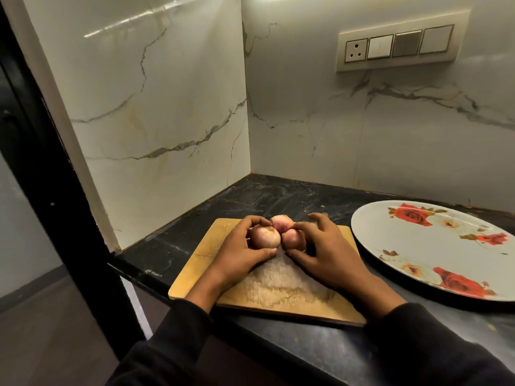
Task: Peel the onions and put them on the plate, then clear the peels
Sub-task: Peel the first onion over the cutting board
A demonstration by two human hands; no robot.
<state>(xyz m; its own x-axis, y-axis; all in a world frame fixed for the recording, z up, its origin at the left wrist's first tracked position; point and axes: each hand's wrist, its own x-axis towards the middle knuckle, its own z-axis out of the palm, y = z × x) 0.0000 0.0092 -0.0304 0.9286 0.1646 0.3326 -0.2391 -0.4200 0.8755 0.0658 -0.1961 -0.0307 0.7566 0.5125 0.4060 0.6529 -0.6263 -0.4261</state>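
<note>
A black stone counter [278, 201] fills the lower frame, with a rose-patterned plate [412, 246] at right, empty, and a wooden chopping board [195, 280] at centre. On the board's far end both hands cup three onions [264, 236] clustered together, the left hand [242, 254] curled round the nearest, the right hand [323, 254] curled over another. They look gathered, not yet carried; next, I reckon, comes lifting them rightward onto the plate.
</note>
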